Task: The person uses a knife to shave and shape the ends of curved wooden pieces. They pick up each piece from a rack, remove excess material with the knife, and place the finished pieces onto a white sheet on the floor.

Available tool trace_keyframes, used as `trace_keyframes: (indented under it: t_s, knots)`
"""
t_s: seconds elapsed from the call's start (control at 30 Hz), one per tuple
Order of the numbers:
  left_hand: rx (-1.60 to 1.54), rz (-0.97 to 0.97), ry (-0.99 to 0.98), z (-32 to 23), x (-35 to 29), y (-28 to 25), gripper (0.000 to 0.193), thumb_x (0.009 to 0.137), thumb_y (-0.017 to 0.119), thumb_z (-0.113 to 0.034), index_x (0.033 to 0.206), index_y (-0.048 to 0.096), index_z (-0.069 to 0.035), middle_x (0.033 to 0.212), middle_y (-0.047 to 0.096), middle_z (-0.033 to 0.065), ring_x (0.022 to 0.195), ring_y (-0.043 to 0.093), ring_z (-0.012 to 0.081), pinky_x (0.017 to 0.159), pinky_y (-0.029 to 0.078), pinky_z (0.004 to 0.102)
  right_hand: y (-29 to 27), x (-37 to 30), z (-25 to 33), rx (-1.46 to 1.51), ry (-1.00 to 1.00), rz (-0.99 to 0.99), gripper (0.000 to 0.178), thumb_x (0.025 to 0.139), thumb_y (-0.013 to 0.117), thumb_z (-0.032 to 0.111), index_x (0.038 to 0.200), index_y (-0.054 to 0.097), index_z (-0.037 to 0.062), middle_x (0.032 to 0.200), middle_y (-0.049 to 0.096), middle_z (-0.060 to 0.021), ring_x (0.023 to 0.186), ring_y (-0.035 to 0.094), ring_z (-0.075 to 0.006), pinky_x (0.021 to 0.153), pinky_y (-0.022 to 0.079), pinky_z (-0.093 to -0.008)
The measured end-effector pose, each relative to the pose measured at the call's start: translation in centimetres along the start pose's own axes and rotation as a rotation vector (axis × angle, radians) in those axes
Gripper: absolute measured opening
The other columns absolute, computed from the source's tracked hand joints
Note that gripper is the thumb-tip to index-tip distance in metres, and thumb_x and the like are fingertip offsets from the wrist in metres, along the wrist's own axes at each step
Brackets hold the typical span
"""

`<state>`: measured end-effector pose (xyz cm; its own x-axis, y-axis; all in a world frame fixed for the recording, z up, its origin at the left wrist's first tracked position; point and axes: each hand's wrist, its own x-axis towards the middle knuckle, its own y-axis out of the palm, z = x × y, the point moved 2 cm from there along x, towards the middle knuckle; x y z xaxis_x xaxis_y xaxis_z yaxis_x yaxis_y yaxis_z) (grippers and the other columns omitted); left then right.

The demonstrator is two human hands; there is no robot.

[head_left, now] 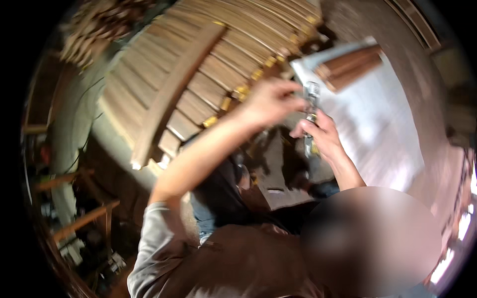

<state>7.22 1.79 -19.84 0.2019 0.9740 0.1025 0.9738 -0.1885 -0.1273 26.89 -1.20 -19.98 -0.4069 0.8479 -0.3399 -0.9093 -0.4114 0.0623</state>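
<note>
My right hand (325,136) is closed around a narrow silvery metal tool (312,91) with dark and yellowish parts. Blur hides its exact kind. The tool stands roughly upright, its bright end above my right thumb. From the left, my left hand (271,102) reaches to the tool's upper end, fingers bent and smeared by motion. Whether those fingers touch the tool or pinch something small, I cannot tell. Beyond my left forearm, a long wooden board (181,87) lies across a row of wooden slats (198,94), several with yellow ends.
On the right, a pale sheet (382,129) covers a surface, with a small stack of reddish-brown wood strips (350,67) at its far edge. More wood pieces (99,32) are piled at the far left. A wooden frame (87,222) stands at the lower left.
</note>
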Motion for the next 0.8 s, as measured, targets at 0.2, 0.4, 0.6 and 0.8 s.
trace_keyframes:
  t_s: [0.2, 0.4, 0.6, 0.8]
  knots:
    - [1.305, -0.455, -0.252, 8.4, -9.2, -23.0, 0.091, 0.073, 0.084, -0.051, 0.141, 0.05, -0.001, 0.134, 0.057, 0.0269, 0.121, 0.057, 0.0416, 0.102, 0.049, 0.0478, -2.8, -6.4, -6.4, 0.325, -0.023, 0.0, 0.021, 0.094, 0.064, 0.004, 0.113, 0.056, 0.0046, 0.096, 0.069, -0.0147, 0.088, 0.07, -0.0268, 0.081, 0.055, -0.0377]
    - [1.215, -0.345, -0.629, 15.0, -23.5, -32.3, 0.085, 0.067, 0.088, -0.043, 0.132, 0.053, -0.001, 0.122, 0.061, 0.0249, 0.11, 0.062, 0.0386, 0.092, 0.051, 0.0458, -3.4, -6.8, -11.9, 0.548, 0.235, -0.313, 0.015, 0.096, 0.066, 0.016, 0.097, 0.062, 0.0016, 0.082, 0.065, -0.0093, 0.071, 0.06, -0.0187, 0.068, 0.047, -0.0316]
    - [0.994, -0.389, -0.809, 11.3, -22.8, -29.4, 0.065, 0.06, 0.088, -0.035, 0.104, 0.061, 0.005, 0.087, 0.068, 0.0194, 0.085, 0.067, 0.0289, 0.072, 0.052, 0.0439, -2.1, -6.0, -10.4, 0.42, 0.206, -0.269, 0.017, 0.096, 0.068, 0.019, 0.098, 0.063, 0.0023, 0.079, 0.064, -0.0066, 0.068, 0.057, -0.0156, 0.067, 0.046, -0.0309]
    - [-0.143, -0.229, -0.85, 2.6, -20.8, -26.7, 0.056, 0.085, 0.07, -0.041, 0.126, 0.058, -0.004, 0.102, 0.066, 0.0084, 0.08, 0.063, 0.0174, 0.072, 0.054, 0.033, -0.8, -6.7, -10.2, 0.358, 0.156, -0.158, 0.019, 0.098, 0.065, 0.02, 0.101, 0.062, 0.0011, 0.075, 0.057, -0.0034, 0.068, 0.052, -0.014, 0.068, 0.045, -0.031]
